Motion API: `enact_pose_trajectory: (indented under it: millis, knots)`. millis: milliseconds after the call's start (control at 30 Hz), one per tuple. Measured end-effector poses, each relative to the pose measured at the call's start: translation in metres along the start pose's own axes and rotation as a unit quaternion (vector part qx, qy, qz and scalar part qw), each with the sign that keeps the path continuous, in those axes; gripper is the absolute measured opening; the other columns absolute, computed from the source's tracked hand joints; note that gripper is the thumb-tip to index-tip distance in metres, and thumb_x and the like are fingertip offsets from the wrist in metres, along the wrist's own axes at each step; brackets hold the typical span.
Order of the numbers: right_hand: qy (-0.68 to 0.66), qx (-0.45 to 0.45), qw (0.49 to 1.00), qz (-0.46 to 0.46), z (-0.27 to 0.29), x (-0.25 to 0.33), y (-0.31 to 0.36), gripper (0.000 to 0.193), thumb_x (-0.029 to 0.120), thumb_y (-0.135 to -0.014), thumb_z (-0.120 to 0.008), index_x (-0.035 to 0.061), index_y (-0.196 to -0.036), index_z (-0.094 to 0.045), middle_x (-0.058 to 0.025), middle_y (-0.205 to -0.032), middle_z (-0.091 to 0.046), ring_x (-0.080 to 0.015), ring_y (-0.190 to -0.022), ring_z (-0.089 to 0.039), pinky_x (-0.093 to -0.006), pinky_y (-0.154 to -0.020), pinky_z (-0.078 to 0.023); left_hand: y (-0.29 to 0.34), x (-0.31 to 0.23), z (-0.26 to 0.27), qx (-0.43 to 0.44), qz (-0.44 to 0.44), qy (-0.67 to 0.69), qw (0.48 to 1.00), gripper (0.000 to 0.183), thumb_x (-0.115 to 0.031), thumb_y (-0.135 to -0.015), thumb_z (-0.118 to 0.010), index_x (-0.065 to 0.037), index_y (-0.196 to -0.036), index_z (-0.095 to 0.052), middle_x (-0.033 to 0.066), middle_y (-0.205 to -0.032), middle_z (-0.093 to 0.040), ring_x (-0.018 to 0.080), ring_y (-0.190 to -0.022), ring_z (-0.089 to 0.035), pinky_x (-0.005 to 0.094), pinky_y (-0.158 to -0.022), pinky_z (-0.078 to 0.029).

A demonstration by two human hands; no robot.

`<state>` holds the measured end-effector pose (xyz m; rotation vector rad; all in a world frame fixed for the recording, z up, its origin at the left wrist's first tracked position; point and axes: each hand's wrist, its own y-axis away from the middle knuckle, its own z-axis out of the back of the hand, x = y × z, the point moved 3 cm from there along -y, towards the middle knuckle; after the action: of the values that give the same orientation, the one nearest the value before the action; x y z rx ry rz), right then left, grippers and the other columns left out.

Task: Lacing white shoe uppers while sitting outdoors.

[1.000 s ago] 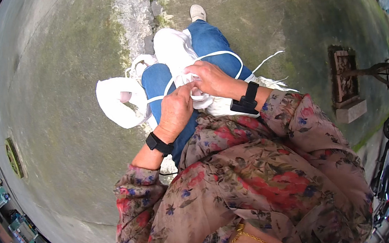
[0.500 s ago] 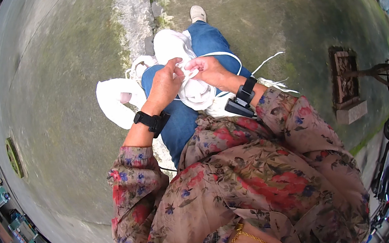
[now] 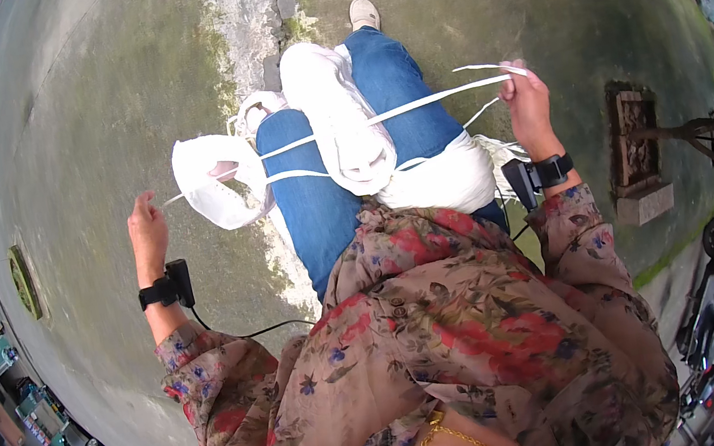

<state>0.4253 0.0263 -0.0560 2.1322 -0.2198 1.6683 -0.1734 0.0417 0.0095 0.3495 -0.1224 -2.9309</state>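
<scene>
A white, elongated, rounded bundle (image 3: 329, 104) lies lengthwise across my lap, between the knees; I cannot make out its exact kind. Across it runs a flat white cord (image 3: 427, 104), stretched nearly straight from side to side. My left hand (image 3: 148, 229), far out to the left, pinches one end. Out to the right, my right hand (image 3: 527, 103) grips the other end, with a loose tail sticking out past the fingers. A second white strand (image 3: 296, 175) lies lower, over my left thigh.
A white ring-shaped piece (image 3: 205, 194) hangs beside my left thigh. Another white bundle (image 3: 442, 179) with loose strands rests on my right thigh. A brick-edged planter (image 3: 634, 138) with a bare trunk stands at the right. Vehicles line both rims.
Both hands were together over the bundle; they have moved wide apart, drawing the cord out taut to either side. The round, gathered end near my waist now lies flatter.
</scene>
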Motion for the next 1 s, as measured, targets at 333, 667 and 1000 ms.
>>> enact_pose_trajectory:
  millis: [333, 667, 1000]
  knots:
    - [-0.101, -0.18, 0.972, -0.111, 0.061, 0.003, -0.022, 0.013, 0.018, -0.088, -0.054, 0.0065, -0.094, -0.053, 0.002, -0.067, -0.052, -0.0071, -0.054, -0.046, -0.0222, -0.051, -0.041, 0.036, 0.024, -0.001, 0.04, 0.067, 0.032, 0.996, 0.024, -0.009, -0.081, -0.056, 0.001, -0.102, -0.06, 0.0143, -0.086, -0.064, 0.0206, -0.076, -0.062, 0.0306, -0.068, -0.048]
    - [0.592, 0.351, 0.654, 0.314, -0.156, -0.018, 0.049, 0.037, 0.008, -0.072, -0.057, 0.0016, -0.107, -0.052, -0.01, -0.088, -0.061, -0.0298, -0.081, -0.057, -0.0411, -0.082, -0.037, 0.022, -0.224, -0.084, 0.172, -0.271, 0.132, 0.938, 0.025, -0.016, -0.078, -0.059, -0.002, -0.099, -0.062, 0.0162, -0.083, -0.063, 0.0323, -0.083, -0.054, 0.0392, -0.076, -0.044]
    - [0.465, 0.311, 0.748, 0.357, -0.154, 0.042, 0.036, 0.028, 0.006, -0.083, -0.049, 0.0008, -0.109, -0.053, -0.0127, -0.068, -0.056, -0.0198, -0.061, -0.057, -0.03, -0.057, -0.045, 0.01, -0.213, -0.037, 0.096, -0.219, 0.017, 0.971, 0.017, -0.012, -0.078, -0.052, 0.002, -0.073, -0.061, 0.0196, -0.069, -0.061, 0.0343, -0.061, -0.059, 0.0393, -0.057, -0.048]
